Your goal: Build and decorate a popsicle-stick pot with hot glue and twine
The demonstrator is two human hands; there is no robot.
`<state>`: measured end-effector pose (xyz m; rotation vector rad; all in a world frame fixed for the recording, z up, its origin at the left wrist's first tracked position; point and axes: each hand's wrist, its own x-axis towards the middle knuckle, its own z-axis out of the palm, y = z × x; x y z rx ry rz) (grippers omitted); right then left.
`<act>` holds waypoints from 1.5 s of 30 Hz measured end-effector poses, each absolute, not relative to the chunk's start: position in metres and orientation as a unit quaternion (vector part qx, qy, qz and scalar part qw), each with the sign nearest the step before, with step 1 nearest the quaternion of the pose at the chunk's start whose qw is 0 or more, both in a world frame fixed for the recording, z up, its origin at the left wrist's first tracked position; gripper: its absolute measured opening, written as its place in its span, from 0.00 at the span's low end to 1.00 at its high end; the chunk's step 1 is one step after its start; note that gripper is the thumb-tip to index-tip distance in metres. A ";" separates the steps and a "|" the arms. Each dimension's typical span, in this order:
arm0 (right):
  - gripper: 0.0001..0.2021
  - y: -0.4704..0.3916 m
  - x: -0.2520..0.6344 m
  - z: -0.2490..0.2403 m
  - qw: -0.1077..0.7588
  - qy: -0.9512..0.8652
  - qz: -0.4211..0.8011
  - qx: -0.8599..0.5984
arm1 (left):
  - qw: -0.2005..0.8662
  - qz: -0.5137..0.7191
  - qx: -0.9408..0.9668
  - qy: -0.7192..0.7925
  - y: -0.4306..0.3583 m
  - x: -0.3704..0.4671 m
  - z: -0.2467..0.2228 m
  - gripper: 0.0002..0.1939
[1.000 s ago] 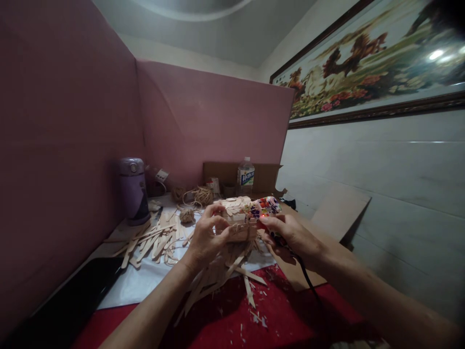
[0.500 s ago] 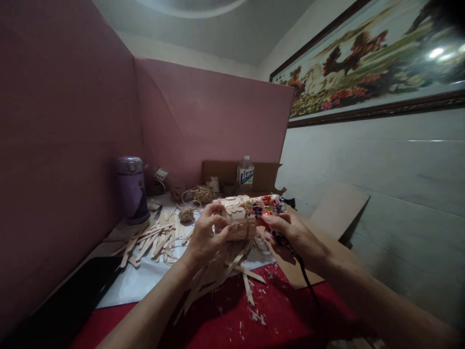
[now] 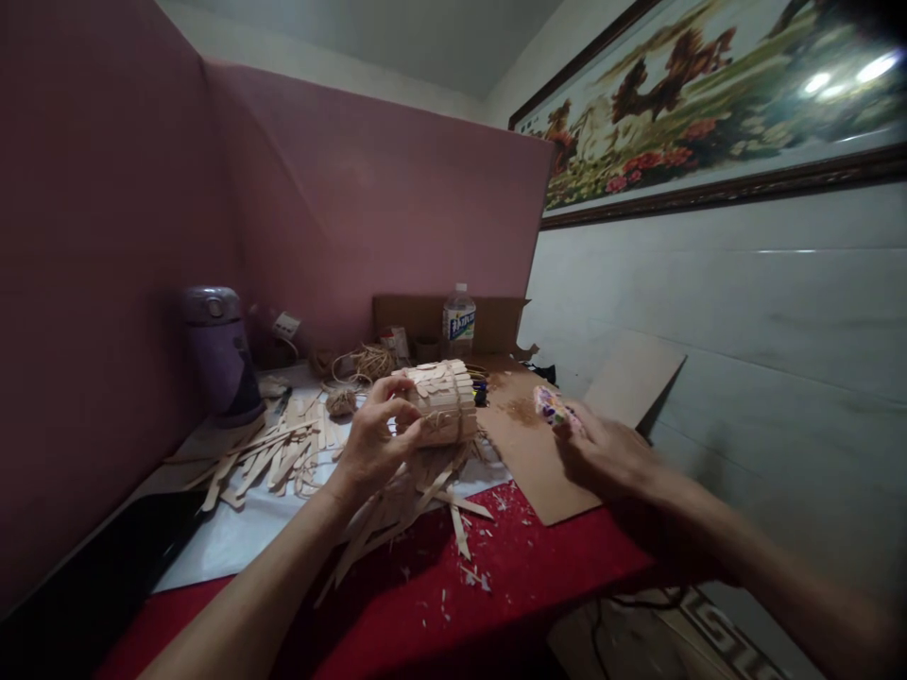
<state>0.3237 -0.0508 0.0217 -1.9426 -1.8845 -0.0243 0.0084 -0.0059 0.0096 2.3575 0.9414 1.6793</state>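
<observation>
well, from afar i see red cloth [image 3: 545, 567], and above loose sticks [image 3: 460, 531] the left hand [image 3: 375, 434] grasping the stick-covered cylinder [image 3: 443, 406] by its left end; well apart, the right hand [image 3: 606, 449] is clenched round a smaller patterned tool [image 3: 551, 408].

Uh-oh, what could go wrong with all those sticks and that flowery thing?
The round stick bundle might roll if the left hand lets go. The flowery tool could slip, as only the right hand holds it. The left hand might also brush the loose sticks nearby and scatter them.
</observation>
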 end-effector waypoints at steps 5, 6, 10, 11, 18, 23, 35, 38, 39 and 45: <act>0.20 -0.044 0.322 0.007 0.106 -0.718 -0.061 -0.685 | 0.047 0.552 0.772 0.310 -0.006 0.008 0.011 0.06; 0.20 -0.045 0.318 0.008 0.098 -0.722 -0.081 -0.681 | 0.046 0.552 0.773 0.310 -0.006 0.008 0.011 0.06; 0.14 -0.059 0.284 0.016 0.144 -0.725 -0.186 -0.647 | 0.042 0.548 0.774 0.313 -0.005 0.008 0.011 0.06; 0.13 -0.065 0.272 0.017 0.176 -0.749 -0.166 -0.617 | 0.041 0.547 0.775 0.314 -0.005 0.008 0.011 0.06; 0.04 -0.080 0.202 0.004 0.203 -0.829 0.076 -0.516 | 0.041 0.544 0.776 0.315 -0.006 0.009 0.010 0.06; 0.03 -0.074 0.199 0.015 0.167 -0.821 0.156 -0.523 | 0.040 0.546 0.775 0.315 -0.006 0.009 0.010 0.05; 0.10 -0.065 0.246 0.012 0.272 -0.765 0.260 -0.523 | 0.040 0.541 0.781 0.310 -0.005 0.008 0.010 0.05; 0.08 -0.062 0.243 0.010 0.322 -0.737 0.316 -0.504 | 0.035 0.543 0.779 0.311 -0.005 0.008 0.009 0.05; 0.08 -0.061 0.242 0.011 0.338 -0.729 0.331 -0.496 | 0.033 0.543 0.779 0.310 -0.005 0.008 0.009 0.06; 0.11 -0.061 0.239 0.012 0.359 -0.739 0.228 -0.522 | 0.023 0.541 0.783 0.307 -0.005 0.008 0.010 0.05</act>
